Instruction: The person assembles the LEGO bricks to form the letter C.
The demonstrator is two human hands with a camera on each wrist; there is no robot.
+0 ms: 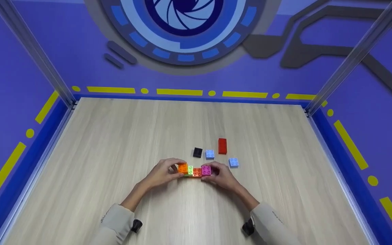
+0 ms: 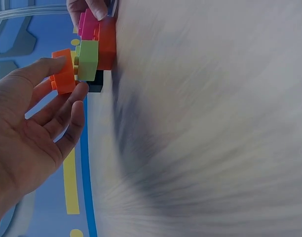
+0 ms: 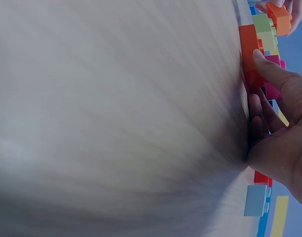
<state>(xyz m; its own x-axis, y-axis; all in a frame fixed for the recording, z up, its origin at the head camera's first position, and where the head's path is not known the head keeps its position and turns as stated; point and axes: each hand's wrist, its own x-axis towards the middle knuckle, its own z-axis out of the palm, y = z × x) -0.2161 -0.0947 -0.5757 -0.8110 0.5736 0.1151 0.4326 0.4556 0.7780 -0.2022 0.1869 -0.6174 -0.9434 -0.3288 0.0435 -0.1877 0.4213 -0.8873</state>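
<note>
Between thumb and fingers, my left hand (image 1: 163,173) pinches an orange toy brick (image 1: 182,168) at the left end of a small built row. A light green brick (image 2: 88,60) sits right under and beside it, set on the left part of a longer red-orange brick (image 2: 107,44) at the table surface. A magenta brick (image 1: 206,170) is on the right part of that red-orange brick. My right hand (image 1: 222,177) grips this right end, the thumb (image 3: 264,64) lying against the red-orange brick. Some of the right fingers are hidden behind the bricks.
Just beyond the hands lie a black brick (image 1: 197,152), a light blue brick (image 1: 210,154) and a longer red brick (image 1: 222,146). Another light blue brick (image 1: 233,162) is near the right hand. Blue-purple panels (image 1: 189,81) border the wooden table (image 1: 131,129).
</note>
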